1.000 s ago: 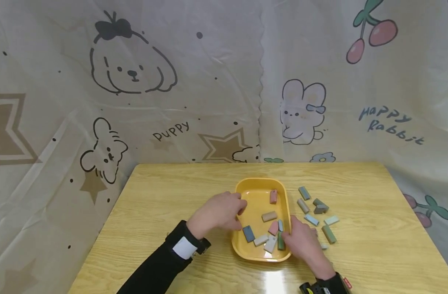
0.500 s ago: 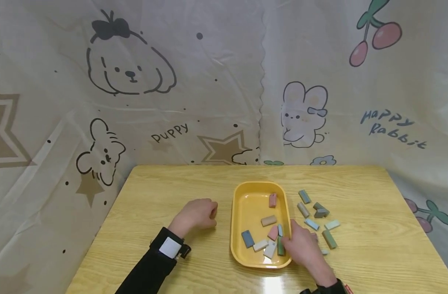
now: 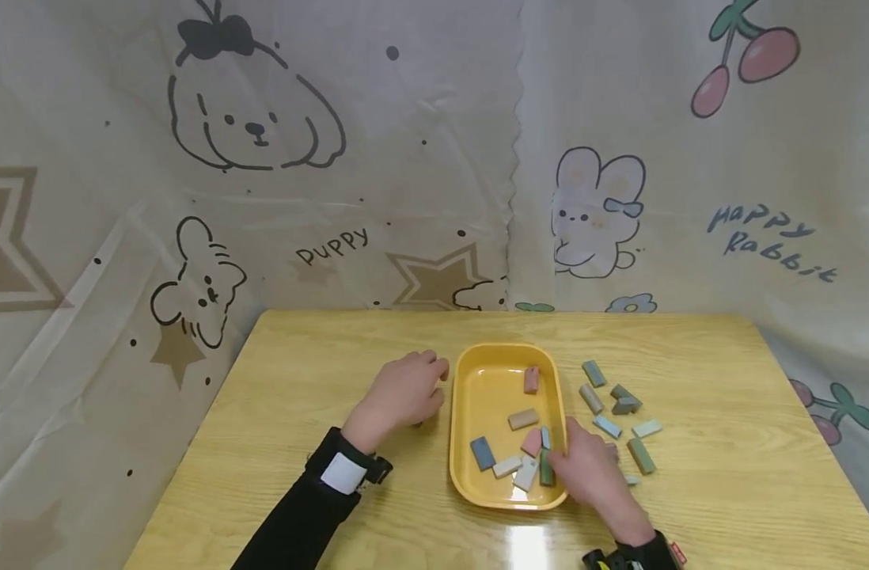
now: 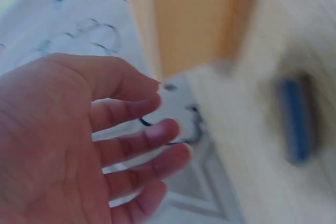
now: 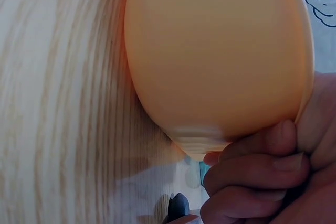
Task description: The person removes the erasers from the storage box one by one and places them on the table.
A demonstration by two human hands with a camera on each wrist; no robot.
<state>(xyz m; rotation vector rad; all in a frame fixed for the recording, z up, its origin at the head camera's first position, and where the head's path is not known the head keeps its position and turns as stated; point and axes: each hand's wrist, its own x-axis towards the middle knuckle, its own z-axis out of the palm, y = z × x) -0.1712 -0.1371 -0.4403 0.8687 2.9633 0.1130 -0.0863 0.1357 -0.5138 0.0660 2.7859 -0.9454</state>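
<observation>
A yellow tray (image 3: 487, 443) sits on the table, with several small blocks in it. Among them are a dark blue block (image 3: 483, 454), a tan block (image 3: 523, 419), a pink block (image 3: 531, 380) and a green block (image 3: 546, 469). My right hand (image 3: 594, 467) grips the tray's right rim, its thumb over the edge and its fingers (image 5: 252, 174) bent against the outer wall. Just left of the tray hovers my left hand (image 3: 402, 392), holding nothing, with its fingers loosely bent. In the left wrist view a blurred blue block (image 4: 296, 121) shows on the tabletop.
Several loose blocks lie right of the tray, including a light blue block (image 3: 607, 427), an olive block (image 3: 641, 456) and a pale green block (image 3: 647, 428). The wooden table (image 3: 320, 356) ends at a printed cloth (image 3: 377, 174) behind it.
My left hand let go of the tray's left rim and drew away to the left, then came partway back toward it. The right hand stays on the right rim.
</observation>
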